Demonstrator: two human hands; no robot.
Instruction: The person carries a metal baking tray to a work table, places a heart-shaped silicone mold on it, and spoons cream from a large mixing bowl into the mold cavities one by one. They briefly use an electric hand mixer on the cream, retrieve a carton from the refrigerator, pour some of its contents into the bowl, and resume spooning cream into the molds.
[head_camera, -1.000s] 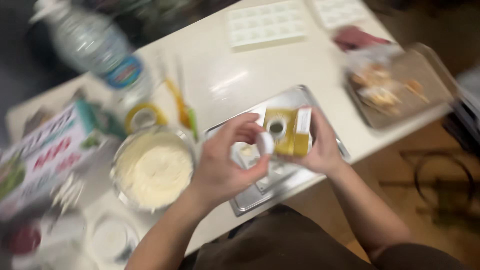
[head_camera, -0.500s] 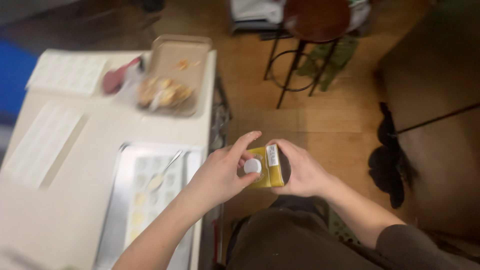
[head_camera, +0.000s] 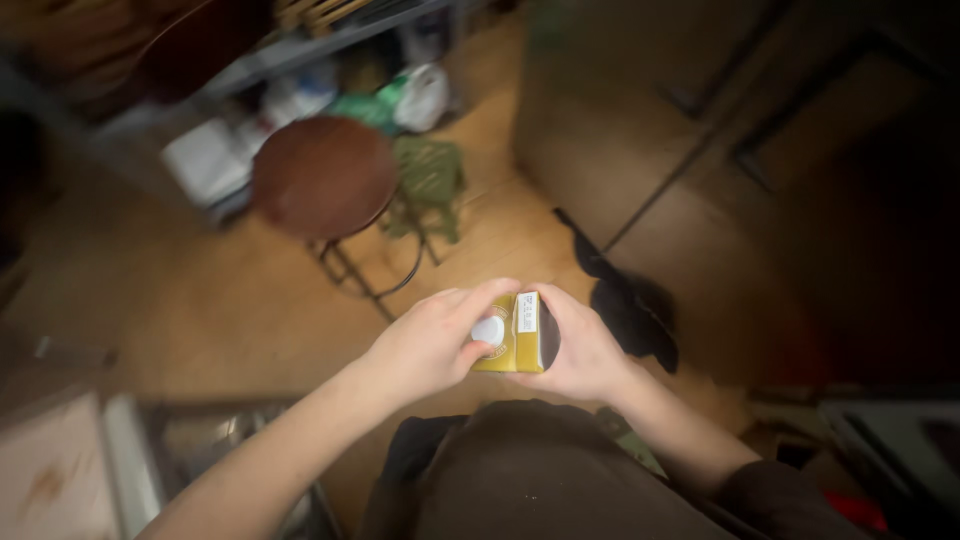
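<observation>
Head view shows both hands holding a small yellow carton (head_camera: 522, 345) in the air above the person's lap, over the wooden floor (head_camera: 250, 300). Left hand (head_camera: 430, 345) is closed on its white cap (head_camera: 488, 330), while right hand (head_camera: 585, 355) is wrapped around the carton's body. A round brown stool (head_camera: 322, 178) stands on the floor beyond them.

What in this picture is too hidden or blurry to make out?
- Yellow carton: head view, both hands cover most of it.
- White cap: left hand hides whether it is loose.
- Right hand: its fingers are behind the carton.
- Shelf items: blurred.
- Tray: blurred, cut off by the arm.
</observation>
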